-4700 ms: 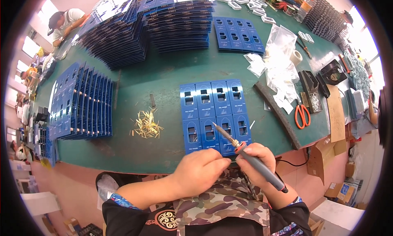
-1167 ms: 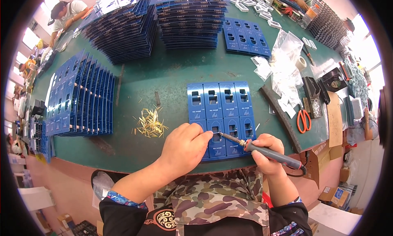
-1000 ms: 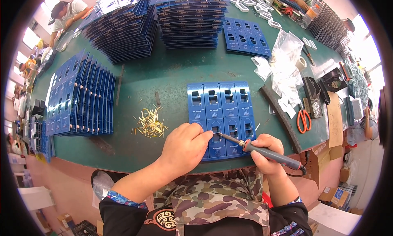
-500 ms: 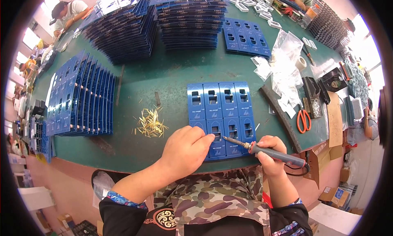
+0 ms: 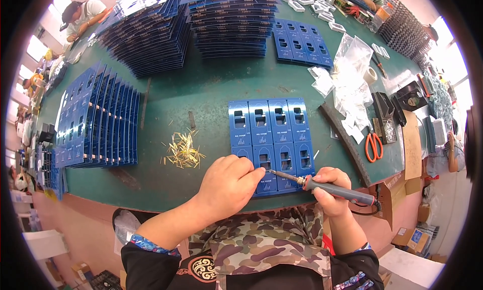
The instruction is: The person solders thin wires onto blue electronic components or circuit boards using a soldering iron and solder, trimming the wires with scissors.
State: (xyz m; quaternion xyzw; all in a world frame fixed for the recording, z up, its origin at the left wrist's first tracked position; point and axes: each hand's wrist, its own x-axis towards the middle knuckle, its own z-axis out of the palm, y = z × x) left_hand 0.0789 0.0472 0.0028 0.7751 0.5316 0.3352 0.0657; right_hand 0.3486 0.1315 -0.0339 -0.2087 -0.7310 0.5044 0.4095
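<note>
A blue circuit board panel [image 5: 270, 137] with rows of rectangular cutouts lies flat near the table's front edge. My right hand [image 5: 332, 188] grips a soldering iron [image 5: 343, 191] by its grey handle, the metal tip pointing left. That tip is at a lower cutout of the panel, close to my left fingertips. My left hand [image 5: 230, 183] is closed, thumb and forefinger pinched over the panel's lower edge area; whatever they pinch is too small to make out. Left of the panel lies a loose heap of thin gold-coloured pins [image 5: 183, 150].
Tall stacks of blue panels [image 5: 229, 31] stand at the back, with upright panels [image 5: 98, 121] at left. A flat panel [image 5: 302, 43] lies at back right. Plastic bags [image 5: 349, 89], a dark bar [image 5: 344, 144], orange-handled scissors [image 5: 373, 148] and a small fan [image 5: 410, 98] occupy the right side.
The soldering iron's tip has shifted slightly left and down, nearer my left fingertips. My left hand stays almost in place, still pinched.
</note>
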